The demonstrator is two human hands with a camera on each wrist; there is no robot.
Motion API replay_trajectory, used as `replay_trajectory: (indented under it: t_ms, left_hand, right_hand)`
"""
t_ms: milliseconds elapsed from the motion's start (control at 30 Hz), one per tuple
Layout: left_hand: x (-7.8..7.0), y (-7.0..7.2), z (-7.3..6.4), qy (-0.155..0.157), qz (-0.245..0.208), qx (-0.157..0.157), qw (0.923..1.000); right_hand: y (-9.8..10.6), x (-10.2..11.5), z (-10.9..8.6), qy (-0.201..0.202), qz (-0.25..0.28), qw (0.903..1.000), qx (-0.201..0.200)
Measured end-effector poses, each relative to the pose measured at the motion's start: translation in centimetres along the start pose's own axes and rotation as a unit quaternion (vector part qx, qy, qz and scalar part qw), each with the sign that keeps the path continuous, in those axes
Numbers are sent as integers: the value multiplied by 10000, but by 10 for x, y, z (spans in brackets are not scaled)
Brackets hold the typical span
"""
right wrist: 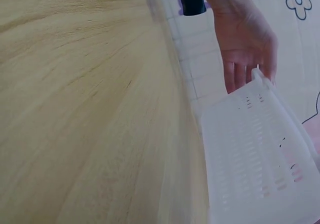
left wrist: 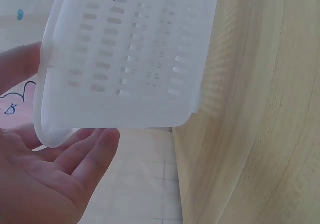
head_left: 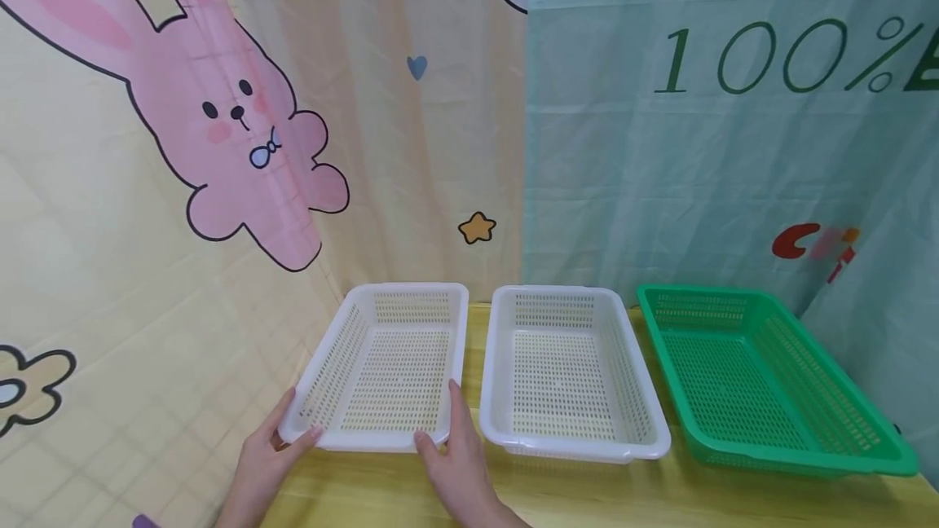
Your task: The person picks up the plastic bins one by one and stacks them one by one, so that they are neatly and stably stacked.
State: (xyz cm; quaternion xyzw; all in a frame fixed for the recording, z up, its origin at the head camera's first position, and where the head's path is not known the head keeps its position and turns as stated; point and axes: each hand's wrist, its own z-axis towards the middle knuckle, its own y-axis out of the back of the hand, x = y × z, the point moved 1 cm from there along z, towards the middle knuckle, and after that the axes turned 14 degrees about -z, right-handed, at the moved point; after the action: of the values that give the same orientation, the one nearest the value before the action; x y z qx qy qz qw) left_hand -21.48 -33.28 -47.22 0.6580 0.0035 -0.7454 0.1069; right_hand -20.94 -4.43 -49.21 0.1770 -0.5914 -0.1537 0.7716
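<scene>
Nearest the camera, two bare hands reach over the front edge of a pale yellow, wood-grained surface (head_left: 352,495) to a white rectangular slotted plastic basket (head_left: 370,440). That basket sits at the surface's left end, toward its back left corner, with the far rim by the back edge. The left hand (head_left: 267,451) pinches its near left corner, thumb over the rim and fingers bent around the outside beneath the lip. The right hand (head_left: 462,463) grips the near right corner, its thumb on the front rim and a finger laid along the right side. From the left wrist, the basket's translucent wall rises just beside the surface, whose edge meets pale cloth; whether the base is touching the wood all along cannot be told.

Just to the right, apart from the first, a second white slotted plastic basket (head_left: 575,448) stands midway along the back edge. Beyond it, a green rectangular slotted plastic basket (head_left: 800,460) stands toward the surface's right edge, slightly askew.

Behind the back edge hangs a cream cloth curtain (head_left: 411,153) printed with a pink rabbit (head_left: 220,129), joined on the right by a teal cloth curtain (head_left: 660,169) bearing green lettering, "100%" among it.
</scene>
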Motion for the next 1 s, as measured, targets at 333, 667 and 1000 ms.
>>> replay_trajectory:
  t_ms: [333, 667, 1000]
  left_hand:
    - [-6, -2, -7, -212, -282, -100, 9993]
    - [-18, -3, -12, -597, -289, -179, 9976]
    - [-28, -6, -18, -849, -442, -298, 9950]
  right_hand:
    - [6, 10, -3, 99, 57, 9999, 12]
    - [9, 19, -6, 215, 89, 9997, -68]
    - [17, 28, -7, 453, 91, 9987, -202]
